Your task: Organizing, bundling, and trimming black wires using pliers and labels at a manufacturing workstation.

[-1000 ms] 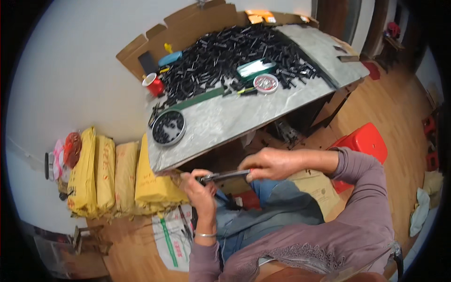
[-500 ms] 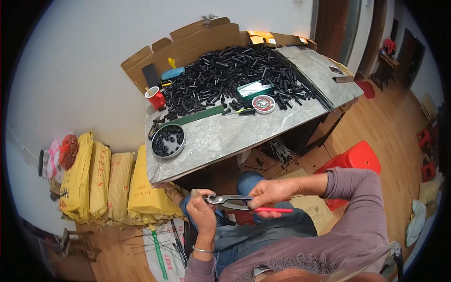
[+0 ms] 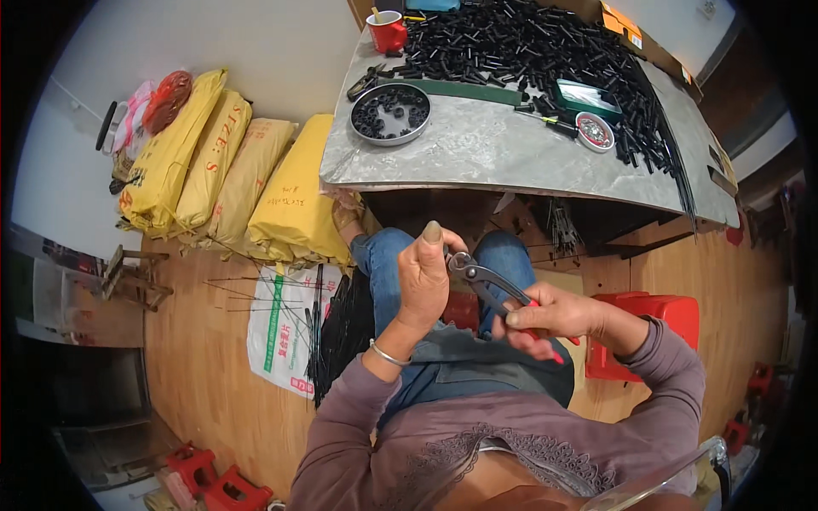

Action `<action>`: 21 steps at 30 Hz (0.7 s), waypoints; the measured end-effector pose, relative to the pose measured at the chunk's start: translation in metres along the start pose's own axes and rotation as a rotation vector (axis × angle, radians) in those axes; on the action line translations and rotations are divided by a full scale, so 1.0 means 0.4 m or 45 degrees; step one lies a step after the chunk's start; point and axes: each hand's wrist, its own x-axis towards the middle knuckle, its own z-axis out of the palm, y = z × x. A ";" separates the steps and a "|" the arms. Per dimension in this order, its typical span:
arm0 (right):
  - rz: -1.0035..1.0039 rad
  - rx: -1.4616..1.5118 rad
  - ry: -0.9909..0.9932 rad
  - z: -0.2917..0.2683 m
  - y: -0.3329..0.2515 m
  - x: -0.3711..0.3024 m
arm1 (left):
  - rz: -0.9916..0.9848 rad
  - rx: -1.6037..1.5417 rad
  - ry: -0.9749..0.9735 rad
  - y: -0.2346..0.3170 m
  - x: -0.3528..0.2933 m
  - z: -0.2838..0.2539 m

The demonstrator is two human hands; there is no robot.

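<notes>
In front of my knees, my right hand (image 3: 554, 317) is closed around the red handles of a pair of pliers (image 3: 487, 278). The dark metal jaws point up and left, toward my left hand. My left hand (image 3: 423, 283) is raised with its thumb up and its fingers curled beside the jaws. Whatever it pinches there is too small or hidden to make out. A round metal tray (image 3: 427, 126) on the grey table (image 3: 477, 153) beyond holds small black ring-like pieces.
A heap of short black tubes (image 3: 503, 43) covers the back of the table, with a red mug (image 3: 388, 34), a green box (image 3: 596, 100) and a small round dish (image 3: 595, 132) around it. Yellow sacks (image 3: 298, 192) stand left. A red stool (image 3: 673, 324) is at my right.
My view has tilted down, so the table sits higher in the picture. The pliers have turned, their handles now slanting down to the right. Both hands stay at the pliers.
</notes>
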 end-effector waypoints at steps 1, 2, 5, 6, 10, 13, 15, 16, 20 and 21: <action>0.048 0.175 -0.108 -0.012 0.018 0.009 | 0.034 0.012 -0.004 0.002 0.001 -0.003; 0.100 0.350 -0.223 -0.021 0.031 0.013 | 0.062 0.025 -0.001 0.004 -0.004 -0.005; -0.003 0.183 -0.190 -0.023 0.008 0.013 | -0.121 -0.064 -0.032 -0.009 -0.009 -0.013; -0.042 0.197 -0.101 -0.016 0.000 0.012 | -0.181 -0.107 -0.035 -0.014 -0.008 -0.016; 0.041 0.050 -0.158 -0.034 -0.018 0.011 | -0.204 -0.134 -0.051 -0.015 0.000 -0.017; 0.043 0.136 -0.137 -0.019 -0.030 0.009 | -0.235 -0.146 -0.050 -0.013 0.004 -0.017; 0.026 0.078 -0.143 -0.023 -0.017 0.015 | -0.240 -0.161 -0.039 -0.015 0.003 -0.018; 0.012 0.022 -0.150 -0.026 -0.008 0.019 | -0.236 -0.159 -0.038 -0.019 0.005 -0.019; -0.019 0.072 -0.134 -0.033 0.023 0.024 | -0.210 -0.195 -0.116 -0.019 0.011 -0.012; 0.019 0.075 -0.116 -0.028 0.021 0.024 | -0.220 -0.224 -0.141 -0.017 0.010 -0.012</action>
